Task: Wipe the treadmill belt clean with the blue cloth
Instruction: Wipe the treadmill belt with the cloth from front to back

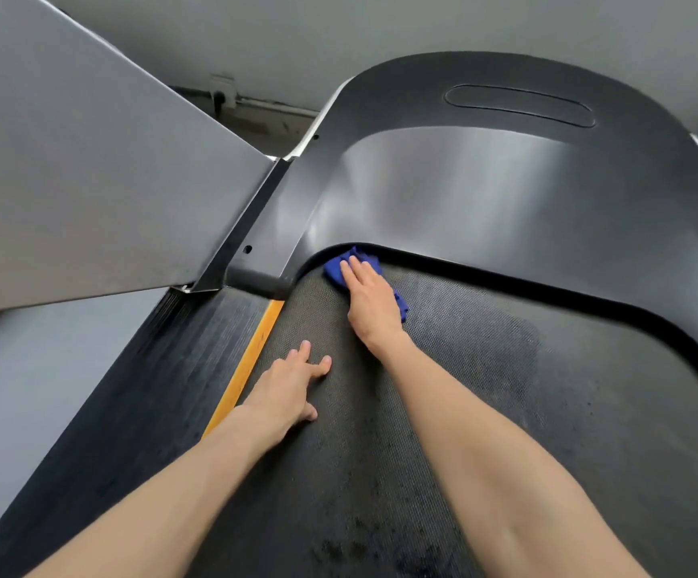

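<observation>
The dark textured treadmill belt point(485, 410) fills the lower middle and right of the view, with darker damp patches on it. A blue cloth point(339, 269) lies at the belt's far left corner, against the curved lip of the black motor cover point(485, 194). My right hand point(370, 302) presses flat on the cloth with straight fingers and covers most of it. My left hand point(293, 385) rests on the belt nearer to me, fingers spread, beside the yellow stripe point(247, 360).
A ribbed black side rail point(151, 377) runs along the belt's left edge. A grey upright frame panel point(80, 181) rises at the left. Grey floor and a wall with a cable outlet point(222, 91) lie beyond the treadmill.
</observation>
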`<state>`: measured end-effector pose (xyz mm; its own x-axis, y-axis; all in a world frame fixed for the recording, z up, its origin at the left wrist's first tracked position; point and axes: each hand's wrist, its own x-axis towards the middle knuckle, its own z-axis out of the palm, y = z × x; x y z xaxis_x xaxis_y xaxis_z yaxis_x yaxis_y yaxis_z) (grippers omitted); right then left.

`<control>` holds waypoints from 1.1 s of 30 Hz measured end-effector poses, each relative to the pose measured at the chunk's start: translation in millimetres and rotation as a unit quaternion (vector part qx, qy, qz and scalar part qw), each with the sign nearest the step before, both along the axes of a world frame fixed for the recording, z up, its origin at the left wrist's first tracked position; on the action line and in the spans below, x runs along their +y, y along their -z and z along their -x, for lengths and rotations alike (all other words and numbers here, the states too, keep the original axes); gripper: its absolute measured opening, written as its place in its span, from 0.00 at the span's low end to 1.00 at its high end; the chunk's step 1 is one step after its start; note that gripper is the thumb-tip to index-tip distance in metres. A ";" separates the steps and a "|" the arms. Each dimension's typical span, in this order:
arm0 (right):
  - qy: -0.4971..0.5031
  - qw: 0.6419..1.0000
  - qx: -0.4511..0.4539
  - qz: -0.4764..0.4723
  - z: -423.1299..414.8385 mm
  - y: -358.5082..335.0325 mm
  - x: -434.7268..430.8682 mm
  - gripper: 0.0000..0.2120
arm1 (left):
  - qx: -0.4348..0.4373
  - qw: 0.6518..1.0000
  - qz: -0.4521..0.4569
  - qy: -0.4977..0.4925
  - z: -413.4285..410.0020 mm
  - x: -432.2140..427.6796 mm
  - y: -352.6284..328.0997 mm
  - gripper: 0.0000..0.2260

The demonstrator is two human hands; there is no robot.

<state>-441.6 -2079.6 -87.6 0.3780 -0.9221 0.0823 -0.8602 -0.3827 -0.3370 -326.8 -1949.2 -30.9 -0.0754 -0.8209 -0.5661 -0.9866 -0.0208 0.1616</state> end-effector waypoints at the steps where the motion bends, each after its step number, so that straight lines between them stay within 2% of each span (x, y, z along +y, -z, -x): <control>1: 0.075 0.997 -0.004 -0.002 -4.2 0.6 2.0 0.27 | -0.001 1.000 -0.002 0.001 0.5 0.5 0.8 0.37; 3: 0.129 0.992 -0.007 -0.001 -20.9 -1.4 10.3 0.26 | -0.004 1.000 0.003 0.001 0.6 -0.9 0.1 0.37; 4: 0.100 0.995 -0.008 0.004 -26.8 -1.9 14.4 0.25 | -0.005 1.000 0.008 0.003 -0.2 -2.0 -0.3 0.37; 7: -0.100 0.995 0.015 0.010 -12.7 -0.2 11.6 0.27 | -0.008 1.000 0.007 0.006 -1.9 -3.8 1.5 0.37; 9: -0.136 0.990 0.026 -0.001 10.6 0.9 -3.5 0.27 | 0.006 1.000 0.013 -0.007 -2.8 -4.2 1.8 0.36; 11: -0.034 0.999 -0.011 0.018 36.6 4.9 -6.8 0.24 | 0.025 0.999 0.023 -0.021 -4.3 -2.7 1.9 0.35; 14: 0.132 0.988 -0.037 0.068 78.2 11.2 9.5 0.26 | 0.033 0.999 0.027 -0.019 -2.7 -0.3 0.3 0.33; 18: 0.300 0.952 -0.056 0.003 44.9 2.6 18.1 0.26 | 0.024 0.999 0.024 -0.020 0.8 0.8 1.5 0.32; 19: 0.297 0.953 -0.054 -0.020 24.9 -0.1 18.6 0.26 | 0.020 0.999 0.027 -0.024 2.1 0.2 1.9 0.32; 21: 0.151 0.988 -0.040 -0.012 -9.4 1.1 23.6 0.27 | 0.007 0.999 0.037 -0.027 3.5 -0.9 1.7 0.32; 23: -0.045 0.998 -0.028 -0.020 -7.3 1.2 28.0 0.28 | 0.005 0.999 0.042 -0.031 3.6 -1.2 2.0 0.31; 24: -0.094 0.995 -0.031 -0.022 9.7 -0.1 27.0 0.27 | 0.011 0.998 0.040 -0.036 2.8 -1.0 2.0 0.31; 25: -0.093 0.995 -0.040 -0.006 33.4 2.8 25.9 0.25 | 0.023 0.998 0.037 -0.045 1.8 -0.5 2.1 0.31; 26: -0.049 0.997 -0.056 0.021 60.0 6.5 26.1 0.25 | 0.038 0.997 0.032 -0.054 0.7 0.5 2.4 0.32; 28: 0.109 0.991 -0.063 0.051 119.4 12.0 27.7 0.26 | 0.062 0.996 0.021 -0.067 0.2 3.4 1.4 0.32; 30: 0.232 0.971 -0.040 0.038 160.0 11.7 29.3 0.26 | 0.064 0.995 0.017 -0.073 1.7 4.5 -1.2 0.32; 33: 0.369 0.929 -0.038 0.012 134.9 1.0 21.2 0.25 | 0.063 0.996 0.009 -0.063 6.1 4.9 -4.5 0.32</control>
<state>-576.5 -2058.4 -88.6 -0.3641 -0.9251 0.1075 -0.8651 0.2932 -0.4069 -332.9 -1944.3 -26.4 -0.0396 -0.8387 -0.5432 -0.9483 -0.1398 0.2850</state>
